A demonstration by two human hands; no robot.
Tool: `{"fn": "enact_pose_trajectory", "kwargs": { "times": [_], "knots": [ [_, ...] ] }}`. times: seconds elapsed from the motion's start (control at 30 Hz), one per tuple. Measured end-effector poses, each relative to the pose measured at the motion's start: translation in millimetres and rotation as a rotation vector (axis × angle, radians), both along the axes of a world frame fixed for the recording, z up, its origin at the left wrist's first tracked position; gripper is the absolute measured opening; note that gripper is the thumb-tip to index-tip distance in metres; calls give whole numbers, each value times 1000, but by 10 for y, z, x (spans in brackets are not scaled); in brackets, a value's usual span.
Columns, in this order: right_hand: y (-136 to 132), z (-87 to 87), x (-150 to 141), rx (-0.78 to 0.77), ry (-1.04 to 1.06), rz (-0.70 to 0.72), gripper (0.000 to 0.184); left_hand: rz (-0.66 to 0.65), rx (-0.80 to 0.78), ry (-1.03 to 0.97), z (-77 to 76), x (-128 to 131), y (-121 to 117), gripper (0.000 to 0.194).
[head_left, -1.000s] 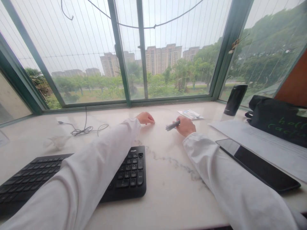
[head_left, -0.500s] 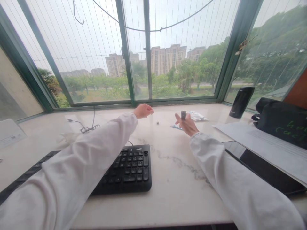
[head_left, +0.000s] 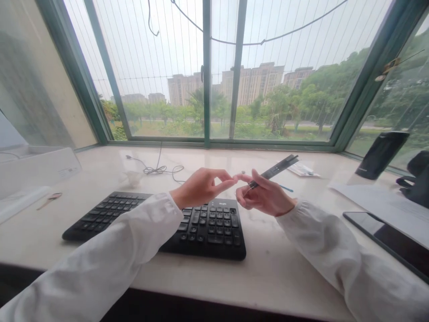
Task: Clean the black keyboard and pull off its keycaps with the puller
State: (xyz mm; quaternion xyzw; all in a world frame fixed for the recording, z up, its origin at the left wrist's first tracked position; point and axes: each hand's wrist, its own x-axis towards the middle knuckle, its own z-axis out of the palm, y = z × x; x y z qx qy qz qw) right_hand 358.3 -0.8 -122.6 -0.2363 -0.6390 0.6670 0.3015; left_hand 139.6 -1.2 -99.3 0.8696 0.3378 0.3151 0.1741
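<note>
Above the black keyboard [head_left: 110, 214], my left hand [head_left: 206, 185] has thumb and index finger pinched together. Its fingertips meet the right index fingertip; anything between them is too small to make out. My right hand [head_left: 268, 197] grips a long, slim, dark bar-shaped tool [head_left: 276, 169] with a split far end, pointing up and to the right. At the keyboard's top right corner, one key position [head_left: 233, 210] looks open, without a cap. Beyond the fingertips, a tiny dark piece [head_left: 243, 172] sits on the table, partly hidden by the hand.
Behind the keyboard lies a coiled cable [head_left: 156, 170]. To the right are a thin blue stick [head_left: 286, 188], a small packet [head_left: 303, 169], a phone [head_left: 385, 232], paper [head_left: 365, 197] and a black cylinder [head_left: 382, 154]. A white box [head_left: 50, 163] stands left.
My view has shifted left and both hands have come nearer, over the keyboard's right part. They now meet at the fingertips. The dark tool, seen end-on before, now shows its length.
</note>
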Motion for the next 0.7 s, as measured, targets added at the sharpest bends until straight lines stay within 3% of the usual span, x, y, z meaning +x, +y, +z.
{"fn": "enact_pose_trajectory", "kwargs": {
  "times": [0.2,0.53,0.7],
  "knots": [
    [-63,-63,-24,48,-149,19,71,-183,-248,-74,-162,10,23,25],
    [3,-129,28,4,-28,20,57,-236,-373,-170,-196,36,33,34],
    [12,-110,-20,-39,59,-85,43,-233,-359,-216,-167,49,-18,34]
  ]
}}
